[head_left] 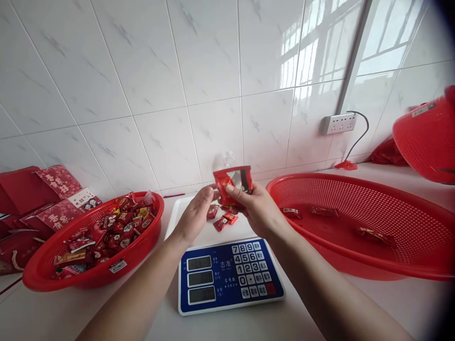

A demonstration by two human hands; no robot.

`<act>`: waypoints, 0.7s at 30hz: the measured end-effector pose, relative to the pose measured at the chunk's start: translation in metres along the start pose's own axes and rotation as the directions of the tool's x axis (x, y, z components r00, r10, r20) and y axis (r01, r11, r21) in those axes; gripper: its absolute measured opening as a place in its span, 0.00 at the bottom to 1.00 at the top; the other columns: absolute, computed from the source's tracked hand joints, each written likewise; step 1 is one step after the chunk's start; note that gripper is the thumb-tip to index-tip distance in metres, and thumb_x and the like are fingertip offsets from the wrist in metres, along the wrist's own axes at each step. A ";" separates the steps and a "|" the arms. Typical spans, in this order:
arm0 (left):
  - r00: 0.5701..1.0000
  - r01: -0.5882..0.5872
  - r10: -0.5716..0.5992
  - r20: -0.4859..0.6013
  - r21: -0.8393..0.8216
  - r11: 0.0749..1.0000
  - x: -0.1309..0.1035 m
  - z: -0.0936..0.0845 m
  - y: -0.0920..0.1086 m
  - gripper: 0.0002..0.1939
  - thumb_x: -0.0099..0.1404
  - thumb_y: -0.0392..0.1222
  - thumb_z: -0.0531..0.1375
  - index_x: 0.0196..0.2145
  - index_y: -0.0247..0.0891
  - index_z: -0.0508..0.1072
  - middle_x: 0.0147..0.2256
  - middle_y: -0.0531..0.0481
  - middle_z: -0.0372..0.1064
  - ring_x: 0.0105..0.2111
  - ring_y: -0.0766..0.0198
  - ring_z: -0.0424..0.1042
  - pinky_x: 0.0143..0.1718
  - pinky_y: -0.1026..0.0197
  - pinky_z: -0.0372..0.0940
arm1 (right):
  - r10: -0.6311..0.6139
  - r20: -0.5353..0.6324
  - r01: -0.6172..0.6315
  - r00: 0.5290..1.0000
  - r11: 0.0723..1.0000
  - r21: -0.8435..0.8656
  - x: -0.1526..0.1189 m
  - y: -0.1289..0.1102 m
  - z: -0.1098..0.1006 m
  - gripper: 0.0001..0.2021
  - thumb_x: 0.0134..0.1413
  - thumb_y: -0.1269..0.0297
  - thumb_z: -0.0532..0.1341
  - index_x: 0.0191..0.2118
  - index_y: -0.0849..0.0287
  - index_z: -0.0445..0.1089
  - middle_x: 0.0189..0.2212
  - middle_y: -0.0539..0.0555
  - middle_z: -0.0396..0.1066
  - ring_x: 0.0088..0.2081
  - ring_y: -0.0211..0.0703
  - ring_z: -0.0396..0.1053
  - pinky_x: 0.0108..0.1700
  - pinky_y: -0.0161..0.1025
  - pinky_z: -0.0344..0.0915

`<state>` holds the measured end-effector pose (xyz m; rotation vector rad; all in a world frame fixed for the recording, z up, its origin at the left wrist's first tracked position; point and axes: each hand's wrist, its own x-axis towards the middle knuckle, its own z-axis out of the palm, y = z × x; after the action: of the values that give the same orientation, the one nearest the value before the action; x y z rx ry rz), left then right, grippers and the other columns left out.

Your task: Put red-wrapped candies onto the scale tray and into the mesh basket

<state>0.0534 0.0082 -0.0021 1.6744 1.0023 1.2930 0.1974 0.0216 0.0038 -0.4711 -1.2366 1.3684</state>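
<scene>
My right hand grips a red snack packet between thumb and fingers, above the white pan of a digital scale. Beside the packet, my left hand has its thumb up and its fingers partly hidden; whether they touch the packet I cannot make out. Several small red wrapped sweets lie on the pan under my hands. Nearer to me is the scale's blue panel, with number keys and three small displays.
At left a red basket holds many wrapped snacks, with red gift bags behind it. A larger red basket at right holds a few packets. Another red basket is at far right. A power strip is on the tiled wall.
</scene>
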 end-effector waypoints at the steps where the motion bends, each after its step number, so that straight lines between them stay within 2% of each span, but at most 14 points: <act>1: 1.000 0.000 0.000 0.001 -0.067 0.998 -0.004 0.001 0.004 0.20 0.65 0.56 0.48 0.46 0.43 0.67 0.42 0.46 0.70 0.38 0.61 0.71 0.34 0.60 0.66 | 0.005 0.045 -0.003 0.999 0.999 -0.043 -0.001 0.003 0.003 0.11 0.45 0.57 0.66 0.31 0.58 0.69 0.23 0.49 0.68 0.21 0.35 0.64 0.22 0.36 0.61; 4: 1.000 -0.011 0.010 -0.011 -0.090 0.996 -0.015 0.002 0.010 0.15 0.64 0.54 0.51 0.38 0.41 0.68 0.30 0.49 0.71 0.26 0.66 0.68 0.23 0.64 0.61 | 0.027 0.136 -0.006 0.990 0.988 -0.152 -0.004 0.009 0.011 0.10 0.46 0.57 0.65 0.29 0.58 0.68 0.20 0.48 0.67 0.20 0.35 0.63 0.21 0.36 0.60; 6: 1.000 -0.004 0.003 -0.023 -0.072 0.997 -0.020 -0.001 0.009 0.13 0.65 0.52 0.52 0.36 0.39 0.67 0.25 0.51 0.68 0.24 0.67 0.66 0.22 0.65 0.59 | 0.041 0.178 -0.004 0.983 0.979 -0.205 -0.005 0.013 0.015 0.10 0.46 0.57 0.65 0.29 0.58 0.67 0.20 0.48 0.66 0.21 0.35 0.62 0.23 0.36 0.60; 9: 0.999 0.048 -0.047 0.012 -0.109 0.993 -0.024 -0.008 0.003 0.14 0.65 0.51 0.51 0.37 0.39 0.66 0.27 0.51 0.67 0.26 0.67 0.67 0.24 0.65 0.61 | 0.040 0.190 0.011 0.981 0.966 -0.259 -0.006 0.018 0.018 0.10 0.45 0.58 0.65 0.31 0.57 0.67 0.22 0.47 0.65 0.23 0.35 0.62 0.25 0.36 0.61; 12: 0.997 0.072 -0.067 0.036 -0.142 0.987 -0.026 -0.013 -0.005 0.15 0.64 0.53 0.51 0.38 0.38 0.65 0.29 0.52 0.66 0.28 0.67 0.67 0.24 0.66 0.61 | 0.068 0.143 -0.030 0.987 0.967 -0.255 -0.009 0.022 0.022 0.11 0.46 0.57 0.65 0.33 0.57 0.66 0.24 0.48 0.66 0.25 0.36 0.63 0.26 0.36 0.62; 16: 0.997 0.072 -0.066 0.043 -0.165 0.984 -0.026 -0.016 -0.012 0.15 0.61 0.52 0.57 0.40 0.38 0.64 0.29 0.53 0.64 0.25 0.70 0.64 0.20 0.68 0.59 | 0.159 0.117 -0.146 0.980 0.983 -0.108 -0.011 0.026 0.029 0.12 0.49 0.53 0.62 0.34 0.56 0.65 0.26 0.50 0.68 0.23 0.34 0.64 0.27 0.37 0.65; 21: 0.996 0.093 -0.090 0.028 -0.163 0.982 -0.026 -0.018 -0.010 0.15 0.62 0.51 0.55 0.42 0.39 0.64 0.31 0.52 0.65 0.25 0.71 0.64 0.20 0.68 0.61 | 0.185 0.149 -0.184 0.971 0.983 -0.020 -0.013 0.028 0.026 0.14 0.53 0.51 0.59 0.41 0.54 0.67 0.29 0.52 0.70 0.24 0.36 0.67 0.30 0.39 0.69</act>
<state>0.0297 -0.0100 -0.0176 1.4968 0.9234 1.2603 0.1651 0.0065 -0.0158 -0.5046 -1.3464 1.5824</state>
